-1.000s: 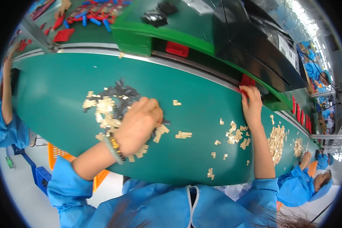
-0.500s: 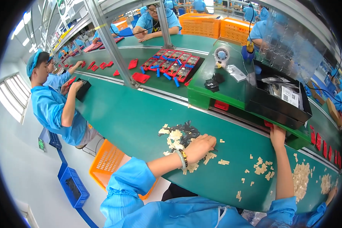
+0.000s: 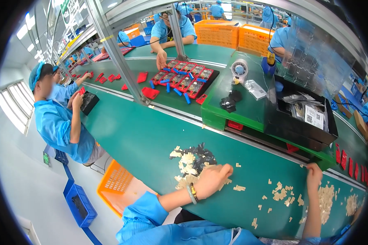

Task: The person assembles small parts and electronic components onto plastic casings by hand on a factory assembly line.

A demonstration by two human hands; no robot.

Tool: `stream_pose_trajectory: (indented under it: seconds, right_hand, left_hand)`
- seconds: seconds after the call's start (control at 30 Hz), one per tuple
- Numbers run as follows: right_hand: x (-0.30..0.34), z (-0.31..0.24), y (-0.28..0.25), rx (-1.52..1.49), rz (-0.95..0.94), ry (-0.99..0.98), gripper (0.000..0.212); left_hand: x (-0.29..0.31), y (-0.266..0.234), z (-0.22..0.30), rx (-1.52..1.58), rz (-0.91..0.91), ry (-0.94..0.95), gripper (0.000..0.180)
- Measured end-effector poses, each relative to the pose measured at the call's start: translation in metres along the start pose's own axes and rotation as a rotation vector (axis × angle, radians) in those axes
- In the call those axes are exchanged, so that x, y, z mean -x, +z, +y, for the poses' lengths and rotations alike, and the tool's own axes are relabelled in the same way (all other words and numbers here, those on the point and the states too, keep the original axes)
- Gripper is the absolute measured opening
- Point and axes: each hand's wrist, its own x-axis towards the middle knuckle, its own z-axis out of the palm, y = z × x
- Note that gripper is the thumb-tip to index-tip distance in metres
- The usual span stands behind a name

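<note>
My left hand, with a bangle and a beaded bracelet on its wrist, is over the right side of a mixed pile. Its fingers are curled together, and whatever they may hold is hidden. Small cream pieces and black pieces make up that pile on the green work surface. My right hand is at the metal rail beside the green stand's front corner. Those fingers are bent and pressed together, their contents not visible. Loose cream pieces lie between my hands, and a larger cream heap is beside my right forearm.
A green stand carries a black bin of bags and a small fan. Beyond the rail, red cases with blue cylinders lie on a belt. Co-workers sit at left and across.
My right hand has come away from the red piece under the green stand, moving right and nearer. My left fingers have curled up at the pile. The co-worker across now reaches toward the red cases.
</note>
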Motion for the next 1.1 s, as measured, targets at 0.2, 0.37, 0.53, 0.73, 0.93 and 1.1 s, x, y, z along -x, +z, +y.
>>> stream_pose_trajectory:
  seconds: [0.2, 0.37, 0.53, 0.73, 0.93, 1.1]
  right_hand:
    - [0.009, 0.119, -0.053, 0.149, 0.247, 0.055, 0.014]
    - [0.002, 0.143, -0.054, 0.012, 0.160, -0.024, 0.014]
    - [-0.020, 0.194, -0.045, -0.110, 0.244, 0.040, 0.031]
    - [-0.019, 0.286, -0.014, -0.149, 0.056, -0.003, 0.039]
    - [-0.030, 0.386, -0.109, 0.061, -0.050, -0.045, 0.041]
    - [-0.049, 0.167, -0.053, 0.118, -0.278, 0.093, 0.047]
  left_hand:
    - [-0.012, -0.003, 0.035, 0.495, -0.079, -0.093, 0.009]
    - [-0.023, 0.016, 0.056, 0.714, -0.159, -0.118, 0.010]
    - [-0.033, 0.030, 0.076, 0.828, -0.219, -0.049, 0.010]
    - [-0.035, 0.050, 0.081, 0.869, -0.188, -0.050, 0.006]
    - [-0.042, 0.074, 0.072, 1.022, -0.153, 0.033, 0.010]
    - [-0.030, 0.071, 0.064, 1.056, -0.135, -0.053, 0.014]
